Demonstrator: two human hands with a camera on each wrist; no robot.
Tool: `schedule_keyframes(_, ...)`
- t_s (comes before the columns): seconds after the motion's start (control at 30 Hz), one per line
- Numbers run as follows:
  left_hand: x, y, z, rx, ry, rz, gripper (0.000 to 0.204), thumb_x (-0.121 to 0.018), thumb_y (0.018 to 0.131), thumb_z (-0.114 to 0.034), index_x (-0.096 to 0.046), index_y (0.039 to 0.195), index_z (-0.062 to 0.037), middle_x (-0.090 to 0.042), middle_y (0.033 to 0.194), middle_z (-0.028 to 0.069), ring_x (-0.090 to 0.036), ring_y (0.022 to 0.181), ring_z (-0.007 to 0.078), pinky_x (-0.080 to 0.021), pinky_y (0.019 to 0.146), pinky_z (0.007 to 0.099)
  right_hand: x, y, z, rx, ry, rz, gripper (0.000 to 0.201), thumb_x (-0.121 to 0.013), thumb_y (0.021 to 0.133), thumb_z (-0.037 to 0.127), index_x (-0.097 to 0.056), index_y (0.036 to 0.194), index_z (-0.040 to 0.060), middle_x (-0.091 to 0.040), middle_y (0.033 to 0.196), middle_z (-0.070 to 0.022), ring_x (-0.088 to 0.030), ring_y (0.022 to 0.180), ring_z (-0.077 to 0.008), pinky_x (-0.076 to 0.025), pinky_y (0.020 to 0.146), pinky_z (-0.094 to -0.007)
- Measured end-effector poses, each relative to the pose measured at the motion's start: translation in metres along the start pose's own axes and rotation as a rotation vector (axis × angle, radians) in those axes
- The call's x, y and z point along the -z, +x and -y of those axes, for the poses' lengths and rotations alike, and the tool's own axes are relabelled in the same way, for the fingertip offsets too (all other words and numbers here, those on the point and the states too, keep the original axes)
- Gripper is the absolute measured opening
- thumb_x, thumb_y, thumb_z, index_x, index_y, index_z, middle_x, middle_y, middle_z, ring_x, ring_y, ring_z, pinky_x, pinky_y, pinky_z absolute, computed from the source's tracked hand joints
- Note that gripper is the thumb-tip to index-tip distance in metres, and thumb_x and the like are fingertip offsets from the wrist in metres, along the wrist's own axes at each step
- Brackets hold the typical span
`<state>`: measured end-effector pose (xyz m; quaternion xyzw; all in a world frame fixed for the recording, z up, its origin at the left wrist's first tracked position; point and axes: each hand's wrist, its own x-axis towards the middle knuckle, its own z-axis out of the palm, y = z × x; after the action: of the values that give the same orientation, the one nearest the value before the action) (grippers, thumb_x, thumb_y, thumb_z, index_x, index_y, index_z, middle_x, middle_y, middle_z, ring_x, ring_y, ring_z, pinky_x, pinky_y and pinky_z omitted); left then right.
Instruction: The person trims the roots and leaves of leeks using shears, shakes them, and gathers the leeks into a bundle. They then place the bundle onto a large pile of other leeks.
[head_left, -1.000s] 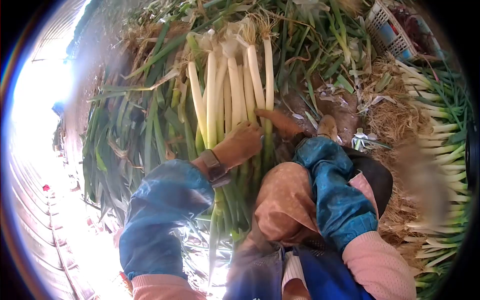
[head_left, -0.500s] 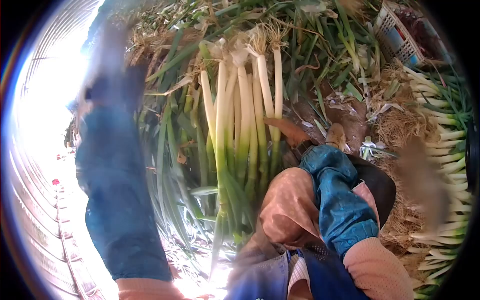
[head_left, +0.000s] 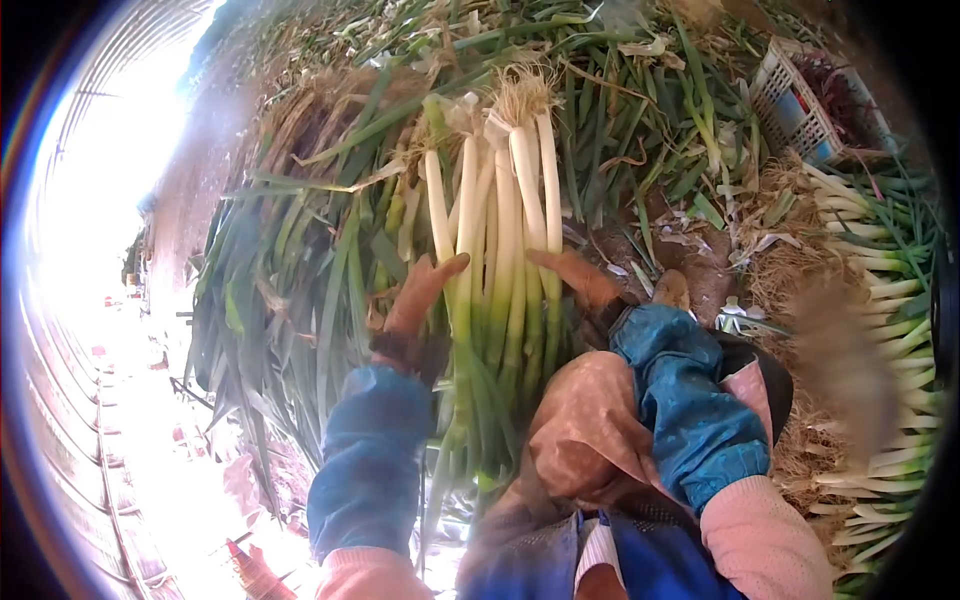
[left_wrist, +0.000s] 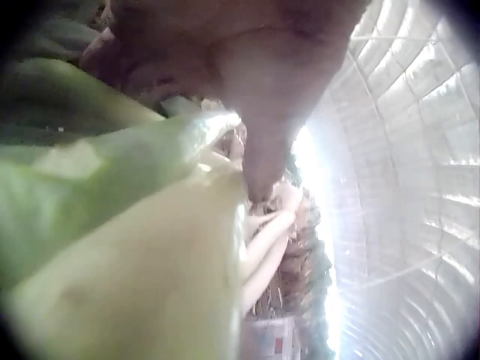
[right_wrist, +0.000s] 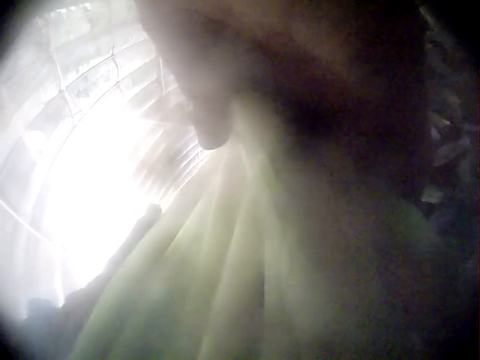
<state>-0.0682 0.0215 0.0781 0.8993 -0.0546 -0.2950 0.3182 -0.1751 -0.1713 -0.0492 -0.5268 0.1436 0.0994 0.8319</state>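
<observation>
A bundle of long green onions [head_left: 505, 235], roots at the far end, lies lengthwise between my hands in the head view. My left hand [head_left: 416, 297] grips its left side, thumb laid over the pale stalks and the other fingers hidden. From the opposite side my right hand [head_left: 582, 280] holds the bundle, its thumb on the outermost stalk and its fingers out of sight underneath. Close up in the left wrist view, a thick stalk [left_wrist: 150, 262] fills the lower left beside the thumb [left_wrist: 266, 161]. Blurred stalks [right_wrist: 225, 262] fan out below the thumb in the right wrist view.
A heap of green leaves [head_left: 290, 270] spreads to the left, with more leafy litter [head_left: 630, 120] behind. Trimmed green onions [head_left: 895, 290] lie in a row at the right. A plastic crate [head_left: 800, 110] stands at the back right. My knee [head_left: 590, 410] is close by the bundle.
My left hand lay across the top of the bundle, swung away to the far left, then came back to the bundle's left side. My right hand stayed at the right side.
</observation>
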Motion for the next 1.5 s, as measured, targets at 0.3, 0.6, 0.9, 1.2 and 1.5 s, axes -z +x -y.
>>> schedule_keyframes(0.3, -0.009, 0.007, 0.021, -0.058, -0.569, 0.370, 0.046, -0.065, 0.079, -0.028, -0.055, 0.111, 0.0035, -0.060, 0.100, 0.0092, -0.058, 0.088, 0.0161, -0.045, 0.077, 0.0282, -0.022, -0.005, 0.034, -0.028, -0.083, -0.018, 0.054, -0.064, 0.082, 0.037, -0.054, 0.119, -0.0004, -0.058, 0.112, -0.0079, -0.052, 0.102, -0.0153, -0.039, 0.089, -0.0272)
schedule_keyframes(0.6, -0.019, 0.000, 0.027, -0.203, -0.732, 0.383, 0.048, -0.062, 0.078, -0.033, -0.056, 0.109, 0.0039, -0.062, 0.091, 0.0068, -0.057, 0.080, 0.0136, -0.046, 0.072, 0.0270, -0.021, -0.006, 0.029, 0.043, 0.109, 0.155, 0.042, -0.051, 0.091, 0.028, -0.052, 0.120, -0.0020, -0.057, 0.116, -0.0073, -0.051, 0.106, -0.0133, -0.038, 0.094, -0.0279)
schedule_keyframes(0.9, -0.035, 0.018, 0.054, -0.458, 0.134, -0.168, 0.050, -0.060, 0.078, -0.040, -0.059, 0.112, -0.0037, -0.050, 0.120, 0.0209, -0.038, 0.117, 0.0314, -0.030, 0.100, 0.0398, -0.001, 0.001, 0.001, 0.080, 0.005, 0.194, 0.039, -0.047, 0.091, 0.020, -0.047, 0.127, 0.0023, -0.054, 0.123, -0.0127, -0.051, 0.112, -0.0213, -0.039, 0.096, -0.0312)
schedule_keyframes(1.2, -0.027, 0.028, 0.042, -0.063, -0.015, -0.042, 0.078, -0.061, 0.069, -0.059, -0.050, 0.123, -0.0028, -0.039, 0.126, 0.0307, -0.034, 0.119, 0.0457, -0.027, 0.102, 0.0478, -0.016, -0.015, 0.031, -0.121, 0.098, 0.111, 0.046, -0.049, 0.089, 0.031, -0.048, 0.126, 0.0036, -0.056, 0.118, -0.0106, -0.054, 0.107, -0.0179, -0.042, 0.091, -0.0280)
schedule_keyframes(1.5, -0.056, 0.024, 0.031, -0.030, 0.206, -0.148, 0.095, -0.055, 0.069, -0.070, -0.044, 0.119, 0.0101, -0.039, 0.126, 0.0294, -0.036, 0.118, 0.0467, -0.029, 0.099, 0.0517, 0.009, -0.003, 0.005, 0.344, -0.346, 0.281, 0.044, -0.047, 0.089, 0.026, -0.048, 0.125, 0.0005, -0.052, 0.125, -0.0172, -0.049, 0.116, -0.0258, -0.036, 0.099, -0.0323)
